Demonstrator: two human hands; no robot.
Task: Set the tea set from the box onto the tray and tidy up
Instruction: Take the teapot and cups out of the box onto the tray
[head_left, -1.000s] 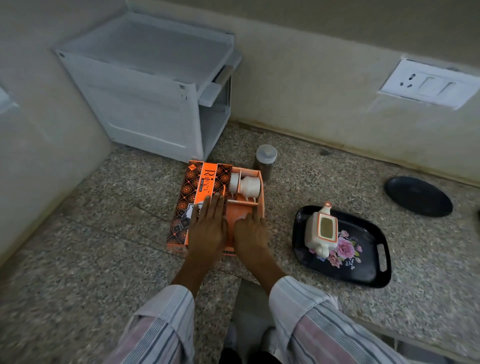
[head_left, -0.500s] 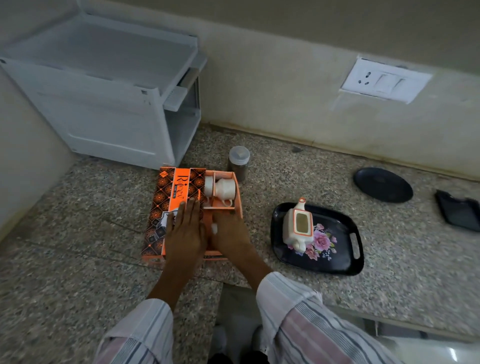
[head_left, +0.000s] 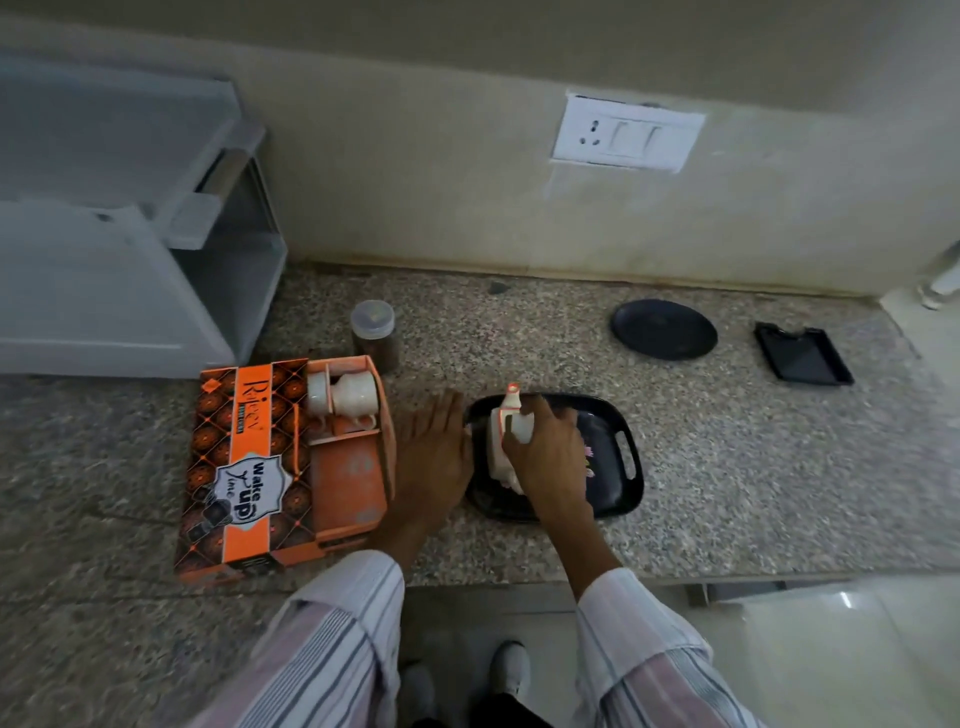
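Note:
The orange tea set box (head_left: 244, 467) lies on the granite counter with its lid slid left. White cups (head_left: 353, 396) lie in its far compartment, while the near compartment shows bare orange card. To the right is the black flowered tray (head_left: 615, 457), and a white teapot with orange trim (head_left: 500, 447) stands on its left part. My right hand (head_left: 548, 457) is over the teapot, fingers pinched on a small white lid (head_left: 519, 428) at the pot's opening. My left hand (head_left: 431, 460) rests flat on the counter between box and tray, against the tray's left rim.
A lidded jar with brown contents (head_left: 373, 332) stands just behind the box. A black plate (head_left: 664, 328) and a small black tray (head_left: 802, 356) lie at the back right. A white plastic rack (head_left: 130, 234) fills the back left. The counter's front edge runs just below the tray.
Both hands have left the box and moved right. The right hand carried a small white piece to the teapot. The left hand now lies beside the tray. The view has shifted right.

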